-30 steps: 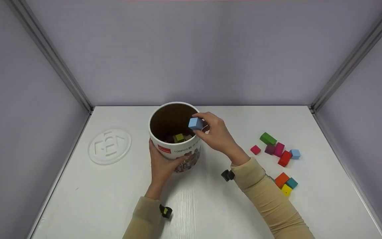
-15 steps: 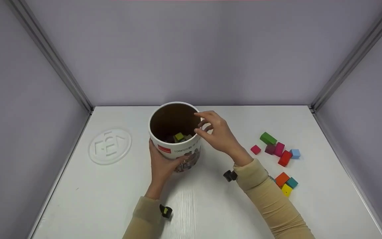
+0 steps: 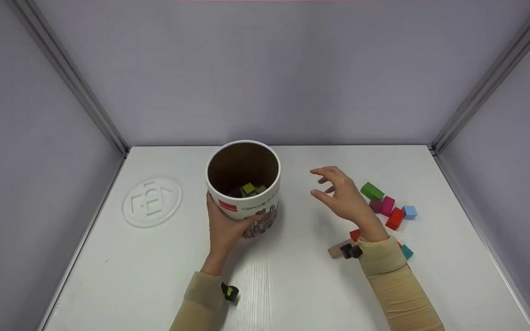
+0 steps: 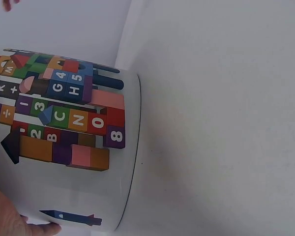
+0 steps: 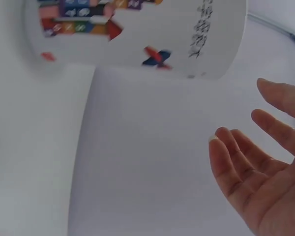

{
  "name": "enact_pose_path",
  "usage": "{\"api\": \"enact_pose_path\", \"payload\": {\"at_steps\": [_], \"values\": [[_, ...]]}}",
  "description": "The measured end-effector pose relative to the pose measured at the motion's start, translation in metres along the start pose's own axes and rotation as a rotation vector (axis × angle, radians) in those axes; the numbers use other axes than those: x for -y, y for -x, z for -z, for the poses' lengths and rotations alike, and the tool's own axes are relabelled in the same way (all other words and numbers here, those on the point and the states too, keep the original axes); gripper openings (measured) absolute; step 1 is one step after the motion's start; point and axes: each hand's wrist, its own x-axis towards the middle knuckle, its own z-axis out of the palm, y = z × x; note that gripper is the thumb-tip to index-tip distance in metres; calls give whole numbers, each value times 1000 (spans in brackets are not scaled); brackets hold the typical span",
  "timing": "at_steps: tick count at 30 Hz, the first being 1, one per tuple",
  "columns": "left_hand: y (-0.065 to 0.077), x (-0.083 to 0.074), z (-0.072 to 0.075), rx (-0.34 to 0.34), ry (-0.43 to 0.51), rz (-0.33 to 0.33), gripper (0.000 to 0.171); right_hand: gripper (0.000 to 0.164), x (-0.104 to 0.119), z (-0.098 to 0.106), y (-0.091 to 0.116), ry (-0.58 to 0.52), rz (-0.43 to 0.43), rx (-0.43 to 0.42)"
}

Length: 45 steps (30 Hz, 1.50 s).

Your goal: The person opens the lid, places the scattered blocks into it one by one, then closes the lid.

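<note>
The person's left hand (image 3: 227,227) grips a white cylindrical bucket (image 3: 268,204) standing mid-table, thumb across its front. Its red rectangular label (image 3: 227,206) is too blurred to read; beside it stands "PCS" after indistinct digits. Printed toy blocks (image 4: 78,108) lower down show "G", "4", "5", "H", "C", "N" and "8". A yellow-green block (image 3: 248,188) lies inside. The right hand (image 3: 342,195), fingers loosely spread and holding nothing, hovers right of the bucket. Left of it lies a clear round disc (image 3: 152,202) with raised characters. Beyond the right hand, green (image 3: 372,191), magenta (image 3: 388,206), red (image 3: 395,219) and light-blue blocks (image 3: 409,212) cluster; a tan sleeve (image 3: 382,257) partly hides others.
</note>
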Motion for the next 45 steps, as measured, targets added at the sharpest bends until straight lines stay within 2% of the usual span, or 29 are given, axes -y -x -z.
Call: {"api": "enact_pose_path", "payload": {"at_steps": [8, 15, 17, 20, 26, 29, 32, 37, 39, 45], "values": [[-1, 1, 0, 9, 47, -14, 128, 50, -35, 4, 30, 82, -142, 82], [0, -1, 1, 2, 29, -11, 128, 58, -59, 4, 54, 244, -413, 202], [0, 0, 1, -1, 36, -11, 128, 58, -66, 3, 58, 266, -457, 217], [0, 7, -1, -10, 53, -18, 128, 56, -74, 1, 64, 271, -473, 234], [-2, 34, -4, -3, -10, 12, 133, 53, -86, -5, 75, 251, -491, 305], [-1, 38, -4, -2, -18, 18, 133, 51, -89, -7, 79, 266, -513, 329], [-2, 35, -4, 0, 1, 2, 133, 49, -92, -9, 81, 289, -549, 352], [-2, 13, -1, 8, 70, -28, 129, 42, -96, -11, 83, 314, -583, 409], [-1, 4, 0, 7, 70, -24, 127, 40, -97, -11, 83, 315, -594, 423], [-1, 2, 1, 12, 52, -21, 128, 37, -99, -11, 84, 314, -611, 431]]}}
